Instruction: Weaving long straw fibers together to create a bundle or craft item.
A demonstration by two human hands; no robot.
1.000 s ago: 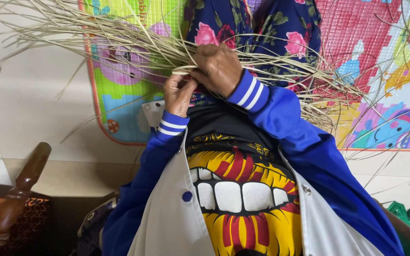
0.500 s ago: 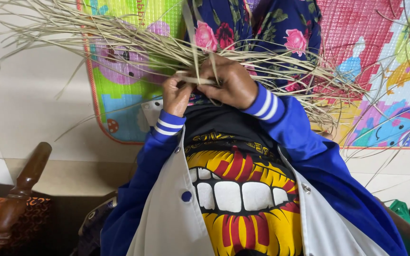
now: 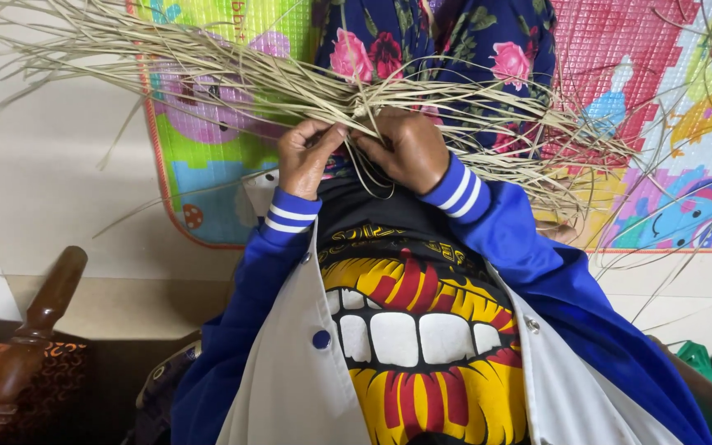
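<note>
Head cam: my left hand (image 3: 306,161) & right hand (image 3: 405,148) sit side by side, fingers pinched shut on dry straw strips (image 3: 232,78) at the centre knot. Strips fan out left & right over my lap, above a colourful play mat (image 3: 208,189). Wooden chair arm (image 3: 39,321) at bottom left.

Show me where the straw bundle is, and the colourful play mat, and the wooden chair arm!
straw bundle (image 3: 232,78), head view, on the strands fanning left
colourful play mat (image 3: 669,115), head view, on its pink patch
wooden chair arm (image 3: 39,317), head view, on the dark rounded post
</note>
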